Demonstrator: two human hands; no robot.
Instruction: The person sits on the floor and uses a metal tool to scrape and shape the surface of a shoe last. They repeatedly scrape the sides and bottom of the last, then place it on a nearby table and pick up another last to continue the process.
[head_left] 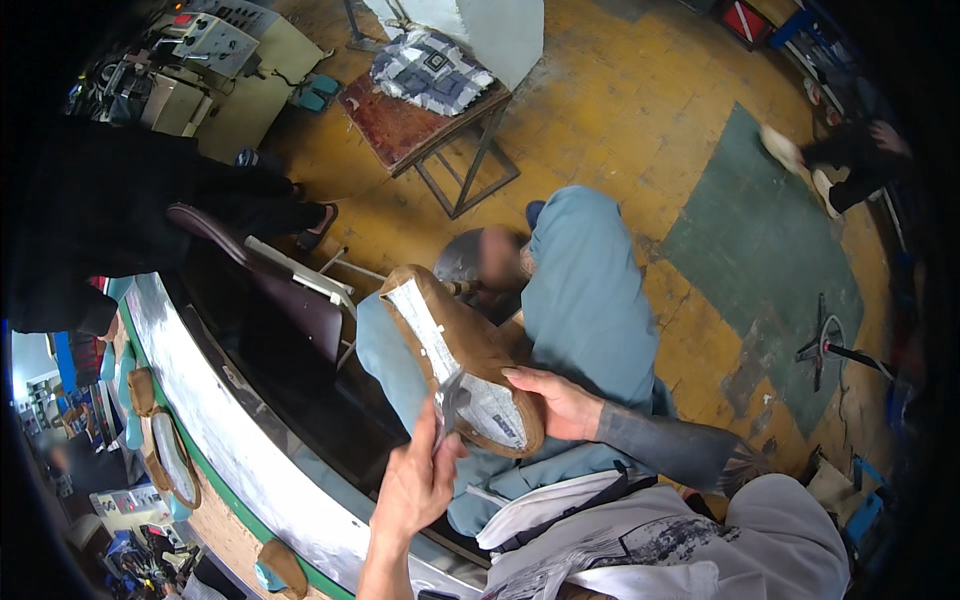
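Observation:
Across my lap lies a brown suede-like shoe [465,325], its underside turned up and showing a whitish insole board with a narrow pale strip. My right hand [565,402] grips the shoe by its side at the near end, thumb along the edge. In my closed left hand [415,482] is a grey metal tool that looks like pincers [454,393]; its head rests against or just over the shoe's underside. My fingers hide the tool's handles.
A white bench with a green edge [262,519] curves along the left, bearing brown shoes [170,455] and another shoe part [283,568]. Ahead stand a folding chair [295,310] and a low table [385,125] with a checked cushion [432,72]. A person in black [110,200] stands left; another's legs [840,160] show far right.

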